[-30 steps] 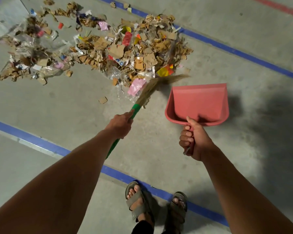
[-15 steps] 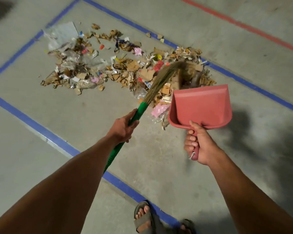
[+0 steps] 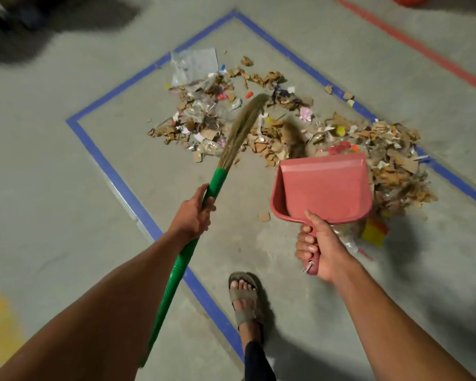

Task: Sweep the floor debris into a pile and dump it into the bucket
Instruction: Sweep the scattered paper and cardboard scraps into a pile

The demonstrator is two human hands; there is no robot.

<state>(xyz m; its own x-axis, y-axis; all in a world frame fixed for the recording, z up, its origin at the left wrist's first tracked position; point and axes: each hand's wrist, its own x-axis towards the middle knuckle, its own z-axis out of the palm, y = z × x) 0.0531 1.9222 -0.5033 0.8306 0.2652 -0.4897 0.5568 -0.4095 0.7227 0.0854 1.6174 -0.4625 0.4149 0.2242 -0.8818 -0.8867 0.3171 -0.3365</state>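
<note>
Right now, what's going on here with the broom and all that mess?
A person is sweeping up. The left hand grips a green-handled broom, its bristles over the scattered cardboard and paper debris inside a blue-taped square. The right hand holds a pink dustpan, which looks empty. No bucket is in view.

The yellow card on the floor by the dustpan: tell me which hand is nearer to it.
Right. The right hand, gripping the dustpan handle, is just left of the yellow card. The left hand, on the broom, is much farther left.
</note>
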